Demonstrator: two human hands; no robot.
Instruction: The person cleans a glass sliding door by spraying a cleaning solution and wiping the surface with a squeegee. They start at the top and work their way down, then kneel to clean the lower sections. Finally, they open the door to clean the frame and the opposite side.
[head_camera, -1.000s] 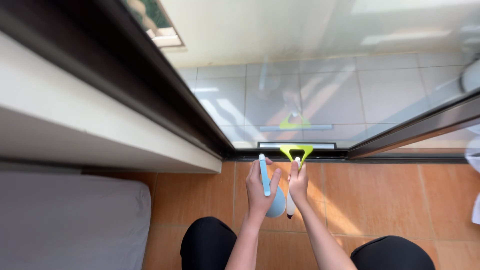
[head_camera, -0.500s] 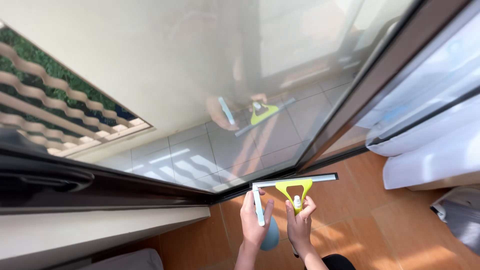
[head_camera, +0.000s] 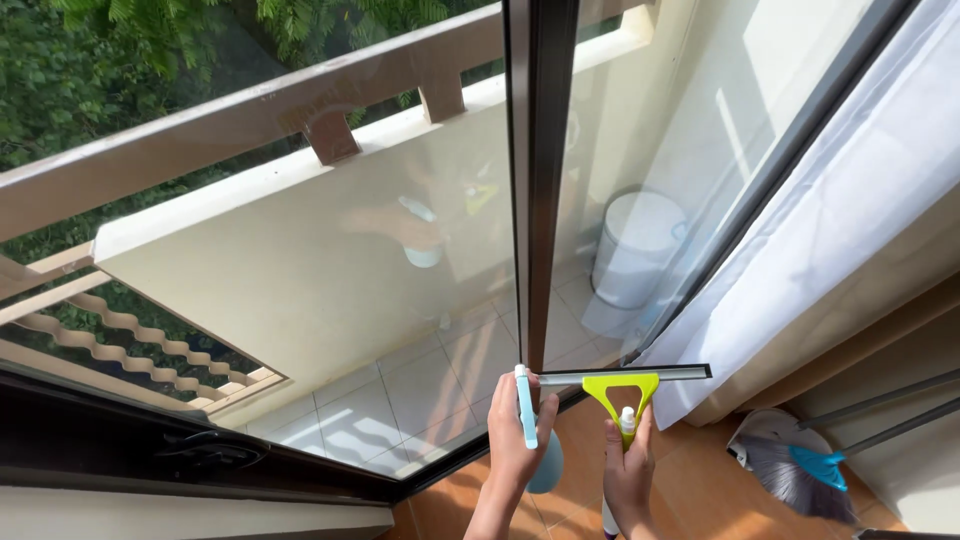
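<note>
The right hand (head_camera: 628, 470) has its fingers (head_camera: 640, 432) clenched around the white handle of a squeegee (head_camera: 622, 382), gripping just below the lime-green yoke. From those fingers the handle runs straight up to the yoke, and the dark rubber blade lies crosswise on top, its long axis almost level, reaching from the dark window frame (head_camera: 533, 200) on the left out toward the white curtain (head_camera: 850, 230) on the right. The left hand (head_camera: 515, 440) sits just beside it, fingers (head_camera: 548, 412) wrapped round a pale blue spray bottle (head_camera: 545, 465) whose light blue and white head stands upright above the fist, touching the blade's left end or very near it. Both hands are raised close to the glass pane (head_camera: 320, 280) at its lower part, above the orange tiled floor (head_camera: 700, 500). A broom (head_camera: 790, 465) lies at the right, well apart
</note>
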